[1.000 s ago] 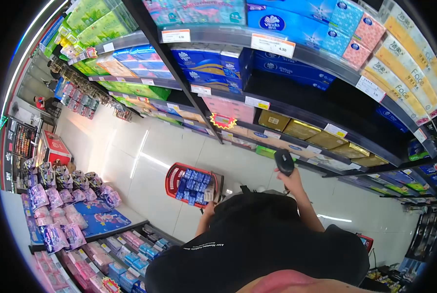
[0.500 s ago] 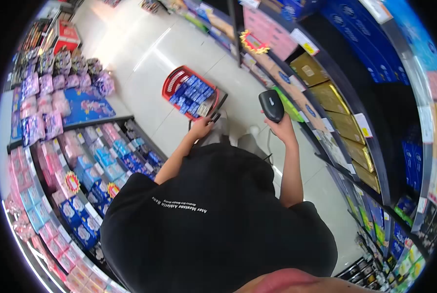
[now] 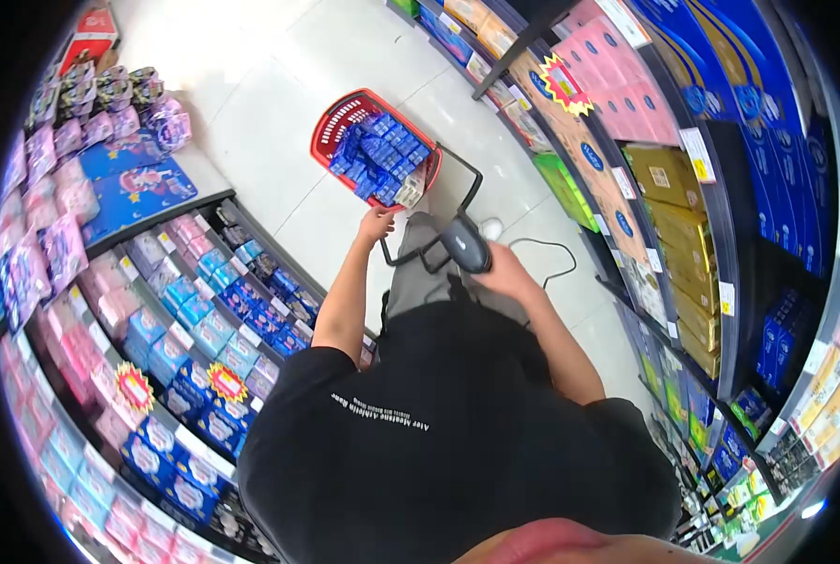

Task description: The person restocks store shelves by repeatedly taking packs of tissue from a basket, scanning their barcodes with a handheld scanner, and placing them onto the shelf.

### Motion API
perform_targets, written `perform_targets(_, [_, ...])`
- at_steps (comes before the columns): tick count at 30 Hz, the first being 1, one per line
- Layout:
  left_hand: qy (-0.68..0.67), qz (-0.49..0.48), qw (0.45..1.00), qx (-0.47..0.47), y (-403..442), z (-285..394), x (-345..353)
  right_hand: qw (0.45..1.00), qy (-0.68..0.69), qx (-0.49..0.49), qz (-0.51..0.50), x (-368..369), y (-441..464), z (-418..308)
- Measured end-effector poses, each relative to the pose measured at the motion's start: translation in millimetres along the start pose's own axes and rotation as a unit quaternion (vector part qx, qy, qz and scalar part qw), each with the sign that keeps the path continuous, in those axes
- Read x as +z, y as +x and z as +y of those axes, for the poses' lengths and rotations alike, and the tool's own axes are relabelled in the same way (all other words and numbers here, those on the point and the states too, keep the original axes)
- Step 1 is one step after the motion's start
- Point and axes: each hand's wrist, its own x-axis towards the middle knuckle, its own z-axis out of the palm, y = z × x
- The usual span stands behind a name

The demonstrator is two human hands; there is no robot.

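A red shopping basket point(image 3: 340, 105) with several blue packs point(image 3: 387, 150) inside is in front of my legs. My left hand point(image 3: 376, 224) is closed at its near rim. The basket's black handle point(image 3: 477, 177) is folded out toward me, below the rim. My right hand point(image 3: 511, 273) grips a black handheld barcode scanner point(image 3: 464, 244), which partly covers the handle. A thin black cord point(image 3: 570, 258) loops over the floor to the right of the scanner. A pale item point(image 3: 409, 191) lies at the basket's near corner.
On the left stands a shelf point(image 3: 162, 218) of pink and blue packs, with plastic bags point(image 3: 63, 254) on top. To the right, tall shelves hold gold packs point(image 3: 669, 226) and pink packs point(image 3: 617, 75). Pale tiled floor point(image 3: 251, 103) runs between them.
The basket's handle has swung down toward me, and my left hand has moved from the handle to the rim. My right hand has brought the scanner left, nearer the basket.
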Motion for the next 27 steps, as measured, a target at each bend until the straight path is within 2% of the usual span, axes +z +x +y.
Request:
perform_targets(2, [-0.002, -0.001, 1.0, -0.029, 31, 2, -14, 0.997, -0.055, 0.05, -0.014, 8, 10, 0])
perform_targets(4, [0.072, 0.053, 0.996, 0.004, 71, -6, -22, 0.998, 0.001, 0.051, 0.023, 19, 18, 0])
perform_targets(5, [0.091, 0.063, 0.993, 0.033, 113, -31, -25, 0.998, -0.004, 0.055, 0.033, 23, 22, 5])
perform_targets(6, [0.111, 0.074, 0.989, 0.06, 151, -52, -25, 0.994, -0.01, 0.103, 0.035, 25, 25, 4])
perform_targets(7, [0.115, 0.079, 0.989, 0.039, 163, -42, -28, 0.99, -0.008, 0.135, 0.04, 26, 28, 7])
perform_targets(8, [0.097, 0.074, 0.992, 0.023, 139, 6, -37, 0.985, -0.003, 0.167, 0.046, 30, 29, 11])
perform_targets(10, [0.152, 0.143, 0.977, 0.053, 191, -2, -41, 0.98, 0.011, 0.189, 0.062, 34, 30, 5])
perform_targets(12, [0.126, 0.219, 0.967, 0.029, 229, 8, -41, 0.976, 0.027, 0.194, 0.095, 36, 37, 14])
perform_targets(13, [0.13, 0.197, 0.972, -0.013, 239, 22, -42, 0.975, 0.034, 0.193, 0.109, 38, 34, 19])
perform_targets(15, [0.132, 0.192, 0.972, -0.039, 254, 40, -33, 0.969, 0.068, 0.207, 0.119, 43, 30, 35])
perform_targets(21, [0.193, 0.191, 0.952, -0.141, 295, 45, -12, 0.956, 0.113, 0.221, 0.153, 43, 49, 35])
perform_targets(24, [0.198, 0.148, 0.956, -0.16, 293, 46, -20, 0.941, 0.153, 0.264, 0.147, 36, 50, 5])
perform_targets(27, [0.206, 0.136, 0.959, -0.142, 260, 56, -43, 0.957, 0.064, 0.272, 0.078, 34, 44, 1])
